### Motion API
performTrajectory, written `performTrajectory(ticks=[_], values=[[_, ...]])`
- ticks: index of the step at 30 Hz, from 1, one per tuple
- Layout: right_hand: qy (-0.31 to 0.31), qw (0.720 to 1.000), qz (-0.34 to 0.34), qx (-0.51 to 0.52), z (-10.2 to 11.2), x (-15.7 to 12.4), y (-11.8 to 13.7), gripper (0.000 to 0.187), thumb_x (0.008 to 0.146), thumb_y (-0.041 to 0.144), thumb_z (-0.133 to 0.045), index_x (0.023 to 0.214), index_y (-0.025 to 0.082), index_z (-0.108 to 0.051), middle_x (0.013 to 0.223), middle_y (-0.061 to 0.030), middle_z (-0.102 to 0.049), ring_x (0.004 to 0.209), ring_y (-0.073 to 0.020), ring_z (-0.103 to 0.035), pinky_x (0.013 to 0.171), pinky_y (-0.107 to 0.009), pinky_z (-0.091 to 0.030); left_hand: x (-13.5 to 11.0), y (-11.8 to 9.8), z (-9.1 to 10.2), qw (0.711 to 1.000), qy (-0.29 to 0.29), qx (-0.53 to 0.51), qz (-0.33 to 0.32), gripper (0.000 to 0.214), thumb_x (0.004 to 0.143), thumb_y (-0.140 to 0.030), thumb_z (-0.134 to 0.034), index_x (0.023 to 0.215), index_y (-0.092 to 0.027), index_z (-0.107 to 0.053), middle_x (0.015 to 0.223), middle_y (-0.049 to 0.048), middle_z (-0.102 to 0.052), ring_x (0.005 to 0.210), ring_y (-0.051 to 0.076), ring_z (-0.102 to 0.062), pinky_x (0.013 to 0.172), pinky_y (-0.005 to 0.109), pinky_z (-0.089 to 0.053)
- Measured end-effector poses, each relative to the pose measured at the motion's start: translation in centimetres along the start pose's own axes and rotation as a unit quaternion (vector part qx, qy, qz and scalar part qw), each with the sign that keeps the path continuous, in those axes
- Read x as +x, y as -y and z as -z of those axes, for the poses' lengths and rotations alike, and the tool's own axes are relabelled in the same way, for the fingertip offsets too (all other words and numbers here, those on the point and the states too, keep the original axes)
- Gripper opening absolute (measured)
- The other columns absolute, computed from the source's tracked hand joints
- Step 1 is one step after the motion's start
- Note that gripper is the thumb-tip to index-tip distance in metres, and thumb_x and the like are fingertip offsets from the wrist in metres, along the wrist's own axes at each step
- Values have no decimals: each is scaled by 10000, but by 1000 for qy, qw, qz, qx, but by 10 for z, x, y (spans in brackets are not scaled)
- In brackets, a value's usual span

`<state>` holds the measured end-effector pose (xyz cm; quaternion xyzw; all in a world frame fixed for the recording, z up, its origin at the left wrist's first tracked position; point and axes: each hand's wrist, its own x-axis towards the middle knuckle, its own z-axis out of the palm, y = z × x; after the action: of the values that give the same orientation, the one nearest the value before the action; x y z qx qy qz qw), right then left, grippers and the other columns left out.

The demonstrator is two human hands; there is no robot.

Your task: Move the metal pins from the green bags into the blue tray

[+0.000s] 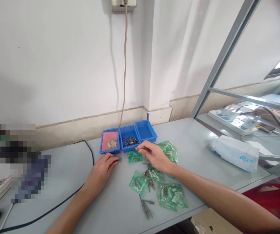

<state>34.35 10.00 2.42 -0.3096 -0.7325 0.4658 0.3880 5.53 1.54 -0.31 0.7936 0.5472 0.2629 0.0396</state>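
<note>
My left hand (103,167) rests low over the grey table, its thumb and fingers pinched on a small metal pin (119,160). Closed at the fingertips, my right hand (154,156) holds another short metal piece (136,149) by the front edge of the middle blue bin (127,149), where many loose metal pins (131,141) lie. To its left, a blue bin (110,151) contains a pink sheet and small pale parts. A third blue bin (152,138) stands on the right. Green plastic bags (171,196) of metal pins lie under and around my right forearm.
Loose metal pins (145,208) lie near the table's front edge. A black cable (64,196) crosses the left side. At right are a white-and-blue soft pack (236,152) and a metal rack frame (224,61). A wall (64,65) closes off the back.
</note>
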Motion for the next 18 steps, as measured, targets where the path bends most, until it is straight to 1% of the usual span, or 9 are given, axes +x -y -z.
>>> performTrajectory(ticks=[5,8,15,18], values=[[13,999,-7,41,0,0,1,263,1053,438,-557,974,218,-677,1086,-59,-712,697,-147,-561,672,-311,-501,0,1,-1,1000,-7,3,3,297,1101,-397,-457,1149,-268,-720,1131,47,-698,1050,222,-673,925,367,-558],[9,999,-8,44,0,1,1,290,1047,465,-565,952,215,-676,1091,-61,-715,697,-146,-562,670,-311,-505,-1,2,-1,1000,-6,9,5,298,1103,-399,-457,1145,-269,-721,1126,47,-696,1046,223,-669,913,365,-557],[11,999,-9,46,-1,1,-2,302,1044,490,-568,993,221,-695,1086,-59,-721,731,-157,-584,678,-309,-520,0,-1,1,1000,-3,21,10,328,1111,-419,-428,1178,-291,-723,1145,46,-702,1058,231,-672,911,375,-561],[11,999,-12,49,-1,1,-2,291,1044,481,-571,991,223,-694,1080,-59,-722,730,-157,-582,677,-308,-519,0,-1,1,1000,-9,19,7,317,1111,-408,-432,1207,-288,-709,1164,45,-708,1073,231,-668,937,384,-557]])
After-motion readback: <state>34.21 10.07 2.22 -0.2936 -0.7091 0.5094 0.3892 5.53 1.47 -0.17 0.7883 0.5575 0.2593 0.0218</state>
